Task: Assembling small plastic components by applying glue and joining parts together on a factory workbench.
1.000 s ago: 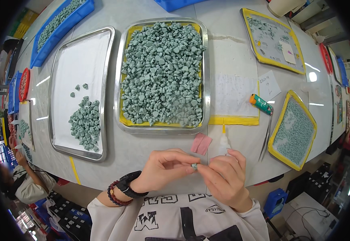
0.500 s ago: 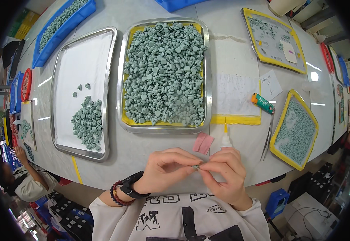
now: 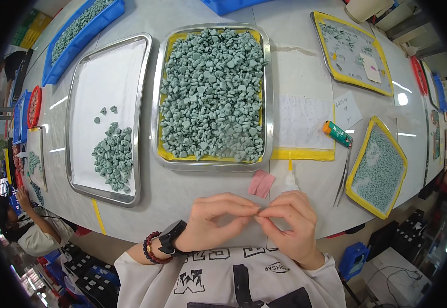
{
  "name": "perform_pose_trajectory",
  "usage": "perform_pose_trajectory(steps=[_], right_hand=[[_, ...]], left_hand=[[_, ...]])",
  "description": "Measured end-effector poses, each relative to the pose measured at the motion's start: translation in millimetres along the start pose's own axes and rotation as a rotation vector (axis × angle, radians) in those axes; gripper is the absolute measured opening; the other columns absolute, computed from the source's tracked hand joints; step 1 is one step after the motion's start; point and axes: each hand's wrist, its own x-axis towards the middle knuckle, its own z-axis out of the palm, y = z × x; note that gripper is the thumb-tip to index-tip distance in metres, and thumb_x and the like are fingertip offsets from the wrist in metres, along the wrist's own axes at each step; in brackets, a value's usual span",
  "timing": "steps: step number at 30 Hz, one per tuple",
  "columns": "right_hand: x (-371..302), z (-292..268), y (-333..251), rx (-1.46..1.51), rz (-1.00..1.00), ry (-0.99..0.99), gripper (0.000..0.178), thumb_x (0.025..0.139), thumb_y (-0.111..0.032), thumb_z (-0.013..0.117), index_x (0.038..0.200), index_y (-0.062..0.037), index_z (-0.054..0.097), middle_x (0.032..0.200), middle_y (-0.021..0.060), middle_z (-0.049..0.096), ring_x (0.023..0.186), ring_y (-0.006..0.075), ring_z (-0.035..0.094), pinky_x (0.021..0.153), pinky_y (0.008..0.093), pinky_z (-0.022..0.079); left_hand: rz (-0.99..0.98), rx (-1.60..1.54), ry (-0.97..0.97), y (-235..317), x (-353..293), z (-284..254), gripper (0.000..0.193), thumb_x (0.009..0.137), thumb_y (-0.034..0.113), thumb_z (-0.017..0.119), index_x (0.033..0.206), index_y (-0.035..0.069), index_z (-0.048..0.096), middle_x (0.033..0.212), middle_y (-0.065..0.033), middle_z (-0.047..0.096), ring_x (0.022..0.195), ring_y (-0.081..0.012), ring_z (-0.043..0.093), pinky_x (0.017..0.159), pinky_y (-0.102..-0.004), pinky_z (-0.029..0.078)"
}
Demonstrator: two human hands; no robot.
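Note:
My left hand (image 3: pixel 216 222) and my right hand (image 3: pixel 291 224) meet tip to tip in front of my chest, thumb and forefinger of each pinched together. A small grey-green piece showed between these fingertips a moment ago; the fingers now cover nearly all of it. Just beyond my right hand lies a small white bottle with a yellow nozzle (image 3: pixel 290 179). A folded pink cloth strip (image 3: pixel 260 184) rests beside the bottle. Ahead of my hands stands a metal tray (image 3: pixel 203 165) heaped with small grey-green pieces (image 3: pixel 210 97).
A second metal tray (image 3: pixel 82 133) on the left holds a smaller pile (image 3: pixel 113 156). To the right are a green lighter (image 3: pixel 338 133), tweezers (image 3: pixel 343 174), and a yellow-edged tray (image 3: pixel 359 197) of tiny pieces. A blue bin (image 3: pixel 49 69) stands far left. Another person (image 3: pixel 33 231) works at the left.
Both hands have shifted slightly to the right, and their fingertips have closed over the small piece that showed between them.

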Motion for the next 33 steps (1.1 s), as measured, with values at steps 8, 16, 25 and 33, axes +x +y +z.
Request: perform_pose_trajectory(steps=[8,16,25,33], right_hand=[[-2.2,4.2,-1.3,0.003,-0.027,0.047,0.019,0.064,0.004,0.074,0.081,-0.0025,0.067,0.077,0.0059,0.059,0.07,0.0203,0.058,0.061,0.0287,0.047],[-2.5,9.2,-3.8,0.019,0.002,0.081,0.018,0.065,0.005,0.073,0.081,-0.0021,0.068,0.077,0.0065,0.06,0.063,0.0175,0.059,0.055,0.0262,0.046],[-1.6,16.3,0.7,-0.019,-0.036,0.095,0.018,0.063,0.006,0.072,0.079,-0.0026,0.068,0.076,0.0058,0.06,0.066,0.0193,0.06,0.058,0.0279,0.047],[-17.3,-29.2,25.1,-0.184,-0.201,0.116,0.034,0.067,-0.016,0.077,0.097,-0.0065,0.066,0.082,0.0062,0.058,0.073,0.0247,0.056,0.07,0.0392,0.044]], left_hand=[[-0.076,-0.102,-0.011,2.9,3.9,-3.2,0.028,0.077,-0.013,0.059,0.102,-0.002,0.066,0.102,-0.0153,0.065,0.095,-0.0225,0.064,0.083,-0.0317,0.051],[-0.034,-0.06,0.01,0.7,3.3,-1.2,0.028,0.079,-0.014,0.057,0.102,-0.003,0.065,0.103,-0.017,0.065,0.096,-0.0222,0.063,0.083,-0.0311,0.051],[0.007,0.012,0.081,-3.3,1.8,2.0,0.029,0.076,-0.016,0.055,0.1,-0.003,0.065,0.102,-0.0169,0.065,0.093,-0.0222,0.064,0.08,-0.0301,0.052],[0.293,0.717,0.605,25.5,-17.4,-64.4,0.025,0.072,-0.011,0.057,0.093,0.0,0.066,0.099,-0.0131,0.066,0.086,-0.0247,0.063,0.076,-0.031,0.05]])
